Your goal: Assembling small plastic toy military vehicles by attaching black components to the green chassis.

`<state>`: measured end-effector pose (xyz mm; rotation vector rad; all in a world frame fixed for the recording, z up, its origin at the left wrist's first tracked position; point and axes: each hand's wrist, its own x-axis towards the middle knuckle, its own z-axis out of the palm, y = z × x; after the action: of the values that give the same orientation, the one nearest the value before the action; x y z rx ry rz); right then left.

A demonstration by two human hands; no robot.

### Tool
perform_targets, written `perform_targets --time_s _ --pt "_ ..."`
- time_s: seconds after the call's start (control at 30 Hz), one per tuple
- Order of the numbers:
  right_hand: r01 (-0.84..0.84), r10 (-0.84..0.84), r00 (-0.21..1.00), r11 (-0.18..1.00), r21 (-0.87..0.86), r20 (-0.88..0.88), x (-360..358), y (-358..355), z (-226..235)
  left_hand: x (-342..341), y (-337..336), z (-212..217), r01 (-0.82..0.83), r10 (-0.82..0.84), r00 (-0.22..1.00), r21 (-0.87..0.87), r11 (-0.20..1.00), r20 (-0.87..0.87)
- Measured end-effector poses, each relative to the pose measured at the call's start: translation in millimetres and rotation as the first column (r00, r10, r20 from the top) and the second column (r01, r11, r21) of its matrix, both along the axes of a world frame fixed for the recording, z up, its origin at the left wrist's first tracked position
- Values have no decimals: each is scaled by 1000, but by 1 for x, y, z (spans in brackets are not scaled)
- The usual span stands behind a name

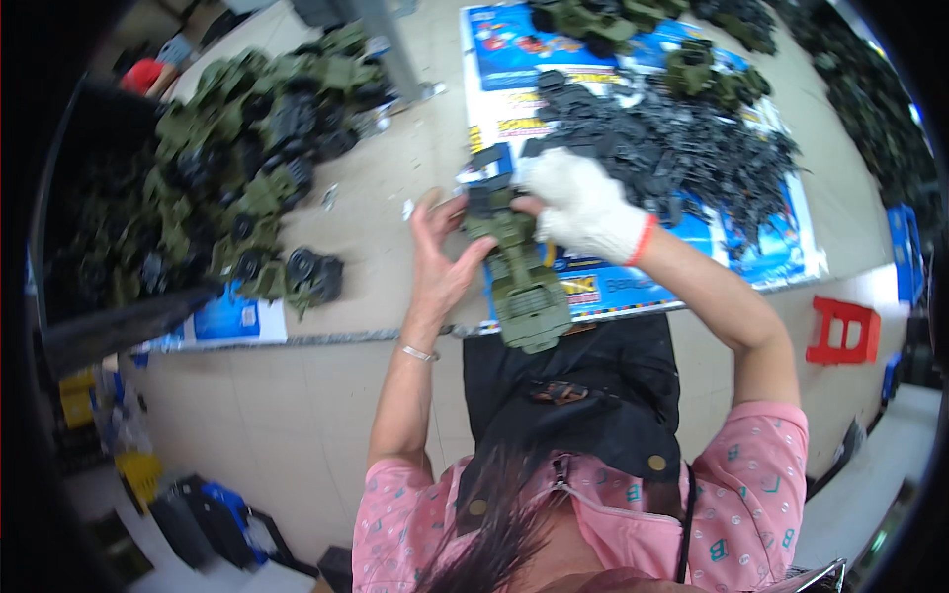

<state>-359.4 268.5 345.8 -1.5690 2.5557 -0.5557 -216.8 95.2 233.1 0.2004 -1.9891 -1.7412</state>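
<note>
An olive-green plastic toy vehicle [527,296] lies lengthwise before me, its near end jutting past the table's front edge. At its far end sits a dark grey part [488,198]. My left hand [442,259], bare, grips the vehicle's left side with thumb and fingers. On the other side is my right hand [588,206], in a white knit glove with an orange-red cuff. Its bare thumb presses the vehicle near the dark grey part; the other fingers are curled and partly hidden. Just beyond the glove spreads a heap of dark grey plastic parts [662,138].
Many green vehicles with black wheels [247,168] are piled on the left. More green pieces [712,74] lie at the far right. A blue printed sheet [682,242] covers part of the table. A metal post [386,49] rises behind. On the floor at right stands a red stool [843,331].
</note>
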Motion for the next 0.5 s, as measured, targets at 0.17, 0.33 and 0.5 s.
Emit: perform_targets --time_s 0.17,0.33,0.5 --pt "133 -101 983 967 -219 152 1 11 -25 -9 -10 52 128 -117 991 -663 737 62" --pt "320 -313 947 919 -231 68 -8 60 -20 -1 -22 40 242 -161 970 -719 652 180" --pt "434 -377 806 900 24 -456 -73 100 -9 -9 6 32 80 -64 997 -627 775 47"
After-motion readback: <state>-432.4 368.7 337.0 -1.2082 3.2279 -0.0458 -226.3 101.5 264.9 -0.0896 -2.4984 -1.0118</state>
